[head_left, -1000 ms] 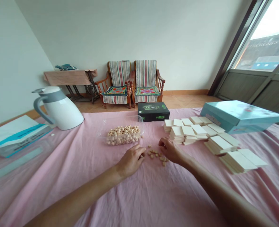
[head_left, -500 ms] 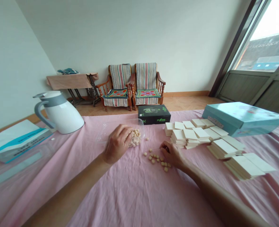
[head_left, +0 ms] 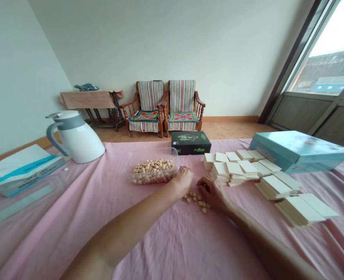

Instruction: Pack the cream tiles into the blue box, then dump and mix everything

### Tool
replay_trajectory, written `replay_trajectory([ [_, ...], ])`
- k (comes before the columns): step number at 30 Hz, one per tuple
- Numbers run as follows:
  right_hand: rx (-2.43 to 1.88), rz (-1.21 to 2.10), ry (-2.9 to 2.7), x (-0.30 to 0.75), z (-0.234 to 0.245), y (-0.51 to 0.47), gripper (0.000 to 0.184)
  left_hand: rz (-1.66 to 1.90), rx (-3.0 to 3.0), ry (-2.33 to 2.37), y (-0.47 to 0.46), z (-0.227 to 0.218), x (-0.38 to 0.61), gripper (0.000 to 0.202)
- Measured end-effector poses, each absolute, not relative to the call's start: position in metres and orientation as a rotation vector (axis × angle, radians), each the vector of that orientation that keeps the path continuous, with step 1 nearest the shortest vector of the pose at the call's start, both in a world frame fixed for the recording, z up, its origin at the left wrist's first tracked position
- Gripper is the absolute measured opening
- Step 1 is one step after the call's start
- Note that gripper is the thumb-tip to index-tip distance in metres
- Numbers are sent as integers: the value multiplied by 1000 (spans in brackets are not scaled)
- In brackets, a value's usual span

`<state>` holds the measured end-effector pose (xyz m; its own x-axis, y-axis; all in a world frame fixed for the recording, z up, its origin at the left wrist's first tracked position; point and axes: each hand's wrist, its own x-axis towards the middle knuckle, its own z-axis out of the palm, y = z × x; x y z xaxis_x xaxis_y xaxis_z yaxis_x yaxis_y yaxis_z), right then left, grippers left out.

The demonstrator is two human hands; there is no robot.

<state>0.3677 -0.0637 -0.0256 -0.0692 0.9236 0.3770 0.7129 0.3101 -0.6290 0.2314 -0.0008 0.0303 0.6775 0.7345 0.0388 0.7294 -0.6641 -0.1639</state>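
My left hand (head_left: 183, 181) is closed, its fingers curled downward at the right end of a clear plastic box (head_left: 125, 165). Many small wooden cubes (head_left: 153, 167) fill that box. A little to the right, just above the pink cloth, my right hand (head_left: 214, 192) is closed with thumb and fingertips together. Whatever either hand pinches is hidden or too small to name. Several loose wooden cubes (head_left: 200, 203) lie on the cloth below and between the hands. Past my right hand stand stacks of pale square tiles (head_left: 234, 168).
At the left are a white jug (head_left: 81, 142), a white and blue packet (head_left: 23, 169) and a clear plastic lid (head_left: 20, 206). A black box (head_left: 191, 142) stands at the far edge, and a light blue box (head_left: 302, 151) at the right. Two chairs are beyond the table.
My left hand has moved right, from over the cubes in the plastic box to beside the loose cubes, uncovering the box's contents. My right hand has stayed almost in place.
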Motion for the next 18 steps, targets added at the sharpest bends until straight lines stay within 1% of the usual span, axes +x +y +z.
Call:
replay_trajectory([
  [5,-1437,359,-1847,368,-26,-64,15,25,-2765,-1137,-12,37,228,21],
  [8,-1432,341,-1839,368,-30,-62,13,-79,-2862,-925,-30,53,216,14],
  [11,-1438,327,-1831,368,-33,-61,11,-344,-2848,-774,-36,74,195,10],
  [14,-1438,328,-1830,368,-34,-61,10,-587,-2641,-890,-26,90,168,13],
  [16,-1435,340,-1821,368,-34,-61,10,-798,-2491,-950,-17,95,152,20],
  [18,-1441,348,-1817,368,-34,-61,10,-942,-2465,-927,-14,92,142,27],
])
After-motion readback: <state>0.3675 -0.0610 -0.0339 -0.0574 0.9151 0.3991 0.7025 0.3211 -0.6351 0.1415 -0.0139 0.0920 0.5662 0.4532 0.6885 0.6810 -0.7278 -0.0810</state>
